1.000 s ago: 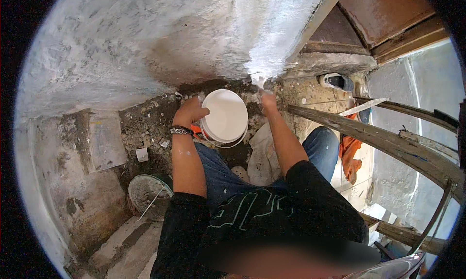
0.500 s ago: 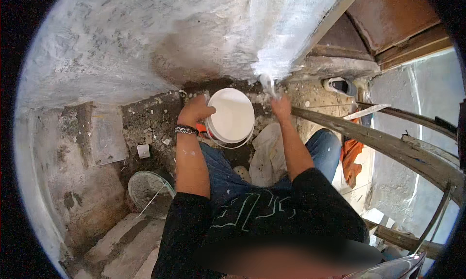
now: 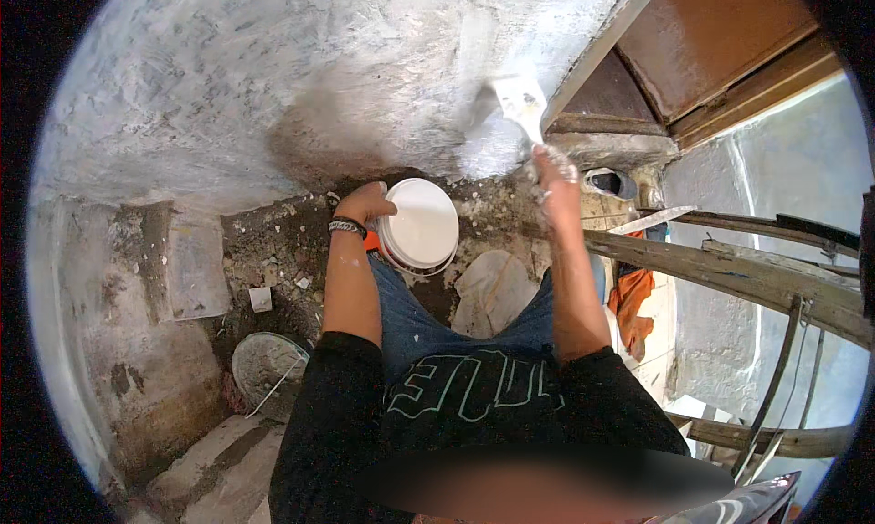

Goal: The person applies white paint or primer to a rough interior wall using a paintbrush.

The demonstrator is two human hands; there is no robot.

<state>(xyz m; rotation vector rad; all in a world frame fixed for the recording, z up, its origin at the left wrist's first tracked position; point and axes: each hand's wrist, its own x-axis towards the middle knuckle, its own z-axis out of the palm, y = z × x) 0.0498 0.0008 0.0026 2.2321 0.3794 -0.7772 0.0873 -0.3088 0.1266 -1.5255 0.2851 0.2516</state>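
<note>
My left hand (image 3: 366,203) grips the left rim of a white plastic bucket (image 3: 392,251), its thumb hooked over the edge. White paint (image 3: 425,221) or a similar white liquid shows inside. A white-coated flat paintbrush (image 3: 523,107) is held by its handle in my right hand (image 3: 558,179), which is smeared with white. The brush's wide end lies at the patchy grey-white wall (image 3: 365,77), close to its right edge; whether the bristles touch it I cannot tell. Fresh, bright white covers the wall just below the brush.
Rubble covers the ground (image 3: 287,251) along the wall. At lower left stands a dirty round bucket (image 3: 264,364) with a thin handle. Wooden beams (image 3: 720,269) cross on my right, near an orange cloth (image 3: 631,310). A pale sack-like sheet (image 3: 492,292) lies between my legs.
My right hand has lifted the brush from low on the wall, up and slightly right. The bucket, with my left hand on it, appears a little further left and lower.
</note>
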